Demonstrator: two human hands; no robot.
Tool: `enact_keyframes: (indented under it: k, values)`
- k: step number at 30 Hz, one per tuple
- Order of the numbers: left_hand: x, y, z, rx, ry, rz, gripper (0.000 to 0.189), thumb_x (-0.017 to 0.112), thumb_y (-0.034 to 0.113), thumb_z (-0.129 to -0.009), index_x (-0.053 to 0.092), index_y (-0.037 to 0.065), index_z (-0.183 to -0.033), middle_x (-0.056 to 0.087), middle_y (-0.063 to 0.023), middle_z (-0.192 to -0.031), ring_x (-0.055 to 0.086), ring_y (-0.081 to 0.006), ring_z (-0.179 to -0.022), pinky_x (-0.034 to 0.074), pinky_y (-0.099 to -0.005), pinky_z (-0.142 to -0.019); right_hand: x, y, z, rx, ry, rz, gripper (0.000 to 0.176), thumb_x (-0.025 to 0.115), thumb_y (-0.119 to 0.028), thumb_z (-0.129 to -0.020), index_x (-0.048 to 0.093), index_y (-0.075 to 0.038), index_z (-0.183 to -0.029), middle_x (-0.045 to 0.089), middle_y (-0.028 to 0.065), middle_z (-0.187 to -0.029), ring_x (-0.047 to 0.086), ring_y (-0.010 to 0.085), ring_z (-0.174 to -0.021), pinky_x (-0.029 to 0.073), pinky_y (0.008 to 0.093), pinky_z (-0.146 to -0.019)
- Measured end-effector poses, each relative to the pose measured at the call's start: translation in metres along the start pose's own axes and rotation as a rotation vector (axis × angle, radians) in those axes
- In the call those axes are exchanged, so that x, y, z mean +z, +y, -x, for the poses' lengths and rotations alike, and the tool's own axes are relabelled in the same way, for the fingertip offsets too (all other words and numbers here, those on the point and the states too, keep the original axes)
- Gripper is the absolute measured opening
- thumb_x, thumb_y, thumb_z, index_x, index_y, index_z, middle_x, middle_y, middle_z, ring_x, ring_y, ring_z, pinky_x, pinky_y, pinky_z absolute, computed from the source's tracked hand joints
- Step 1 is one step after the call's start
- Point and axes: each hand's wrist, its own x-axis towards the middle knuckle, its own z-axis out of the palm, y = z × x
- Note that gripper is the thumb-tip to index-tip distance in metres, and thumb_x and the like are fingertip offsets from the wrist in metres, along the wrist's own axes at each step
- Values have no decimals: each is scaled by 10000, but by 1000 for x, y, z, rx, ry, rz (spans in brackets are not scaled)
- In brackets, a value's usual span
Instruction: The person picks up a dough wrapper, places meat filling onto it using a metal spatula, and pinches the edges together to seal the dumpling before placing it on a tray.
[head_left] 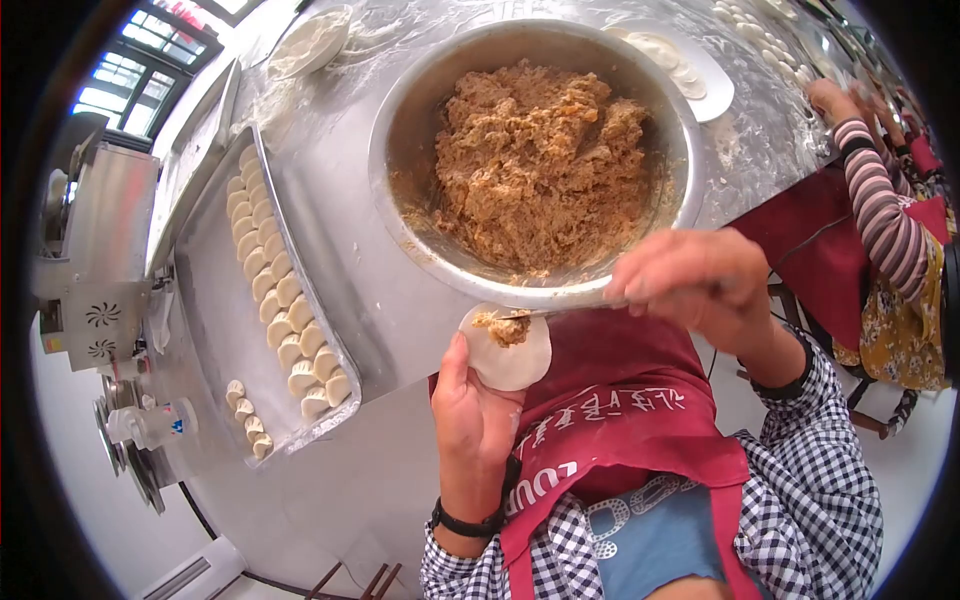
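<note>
A round, pale dumpling wrapper point(512, 368) rests on my left hand point(474, 425), with the thumb at its left edge. A small lump of brown filling point(508, 329) sits near the wrapper's upper part. My right hand point(698, 285), slightly blurred, is closed around the handle of a thin filling spatula point(572, 311). Its tip touches the filling on the wrapper. Just beyond both hands stands a large metal bowl point(388, 160), holding a big mass of the same brown filling point(540, 160).
At left lies a metal tray point(222, 325) with rows of folded dumplings point(285, 290). A plate of wrappers point(712, 90) is behind the bowl, and a bowl of flour point(312, 42) stands far left. At right, another person's striped sleeve point(880, 205) reaches over the floury table point(750, 150).
</note>
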Motion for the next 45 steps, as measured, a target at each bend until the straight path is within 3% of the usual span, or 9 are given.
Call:
enact_keyframes:
  k: [1, 5, 9, 14, 16, 24, 29, 34, 45]
  values:
    - [0, 1, 0, -12, 4, 13, 408, 303, 271, -962, 382, 2, -1258, 465, -143, -1270, 470, -282, -1159, 393, -427, -970, 2, -2, 1, -127, -121, 212, 73, 571, -39, -828, 604, 13, -865, 635, 169, -845, 619, 219, -708, 506, 299, -587]
    - [-3, 2, 0, -20, -86, 69, 411, 282, 261, -965, 369, -9, -1263, 440, -154, -1292, 445, -285, -1184, 371, -433, -993, 15, 6, 6, -374, -260, 360, 149, 628, -23, -716, 619, 22, -857, 622, 150, -886, 630, 258, -772, 527, 322, -670]
    - [-8, 3, -2, 11, -98, 108, 423, 262, 249, -966, 345, -28, -1275, 418, -169, -1304, 422, -291, -1205, 354, -443, -1012, 22, 16, 18, -477, -347, 467, 176, 642, -51, -667, 611, 30, -820, 618, 138, -885, 621, 273, -782, 533, 323, -671]
    - [-9, 3, -2, 7, -77, 97, 412, 283, 246, -965, 352, -24, -1269, 427, -169, -1299, 415, -296, -1210, 341, -455, -1022, 14, 6, 21, -435, -346, 433, 161, 648, -46, -676, 615, 27, -816, 620, 138, -874, 621, 270, -787, 533, 330, -671]
    - [-12, 3, -2, 16, -123, 74, 413, 288, 250, -965, 356, -23, -1268, 429, -169, -1296, 417, -300, -1208, 344, -464, -1018, 11, 0, 21, -328, -227, 310, 158, 651, -41, -681, 622, 24, -822, 623, 137, -868, 621, 266, -788, 530, 328, -671]
    - [-2, 2, 4, 79, 27, 61, 404, 300, 247, -965, 369, -25, -1256, 445, -174, -1278, 435, -299, -1192, 356, -465, -1011, 22, 10, 26, -414, -194, 480, 171, 666, -47, -676, 624, 24, -825, 622, 134, -894, 622, 257, -783, 528, 315, -656]
    - [-8, 2, 3, 70, -86, 106, 394, 313, 235, -963, 374, -29, -1249, 447, -178, -1275, 437, -300, -1190, 356, -467, -1011, 28, 13, 32, -457, -234, 493, 168, 669, -49, -679, 627, 17, -827, 621, 135, -895, 622, 256, -781, 535, 316, -653]
    - [-4, 2, 3, 61, -17, -12, 416, 285, 261, -962, 380, -37, -1237, 461, -177, -1249, 460, -294, -1164, 383, -455, -984, 25, 8, 28, -347, -145, 362, 159, 666, -52, -692, 634, 26, -826, 629, 145, -881, 626, 257, -783, 527, 319, -654]
    - [-6, 2, 4, 45, 7, -35, 419, 294, 271, -963, 379, -28, -1244, 450, -174, -1265, 448, -299, -1177, 380, -462, -982, 23, 13, 27, -450, -286, 439, 152, 666, -53, -679, 632, 17, -809, 630, 132, -872, 624, 253, -777, 536, 318, -655]
